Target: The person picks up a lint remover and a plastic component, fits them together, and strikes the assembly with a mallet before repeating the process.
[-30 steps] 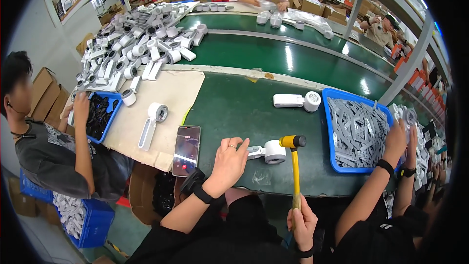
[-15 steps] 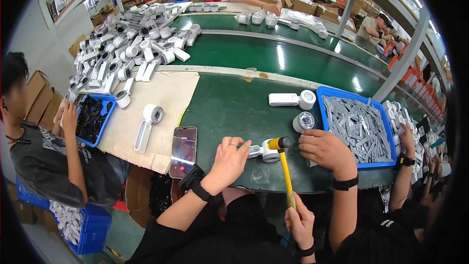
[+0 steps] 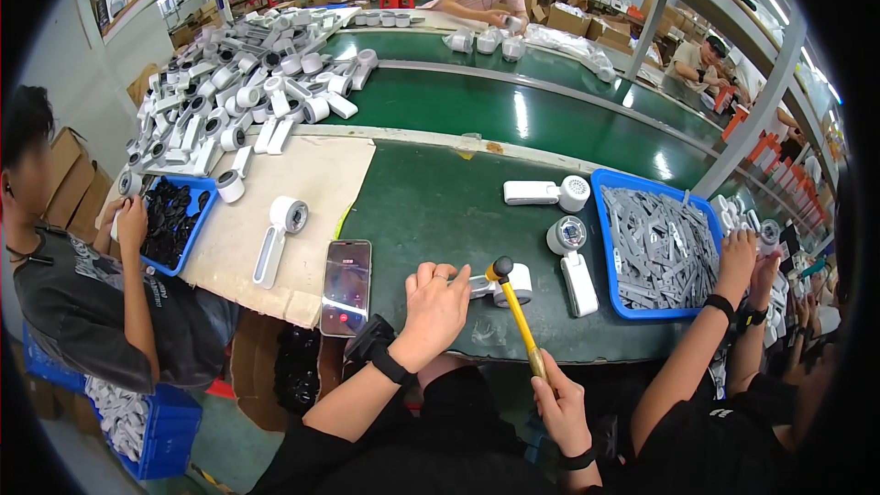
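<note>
My left hand (image 3: 434, 308) is closed on the handle of a white handheld fan (image 3: 519, 285) that lies on the green work surface, its round head pointing right. Most of the handle is hidden under my fingers. My right hand (image 3: 561, 411) grips the lower end of a small hammer (image 3: 520, 319) with a yellow shaft and a dark striking end. That end sits over the fan, where its handle meets the round head; whether they touch I cannot tell. Two more white fans, one upright in view (image 3: 577, 277) and one lying sideways (image 3: 539, 192), rest farther right.
A blue tray (image 3: 600, 220) of grey strips stands at the right. Left are a phone (image 3: 346, 287), a fan (image 3: 280, 240) on cardboard, and a blue tray (image 3: 207, 217) of black parts. Fans are heaped (image 3: 247, 92) at the back left. Co-workers sit on both sides.
The hammer head has moved left and its shaft tilts more. The right-hand co-worker's hand has withdrawn from the fan beside mine to the far side of the tray, uncovering that fan's handle.
</note>
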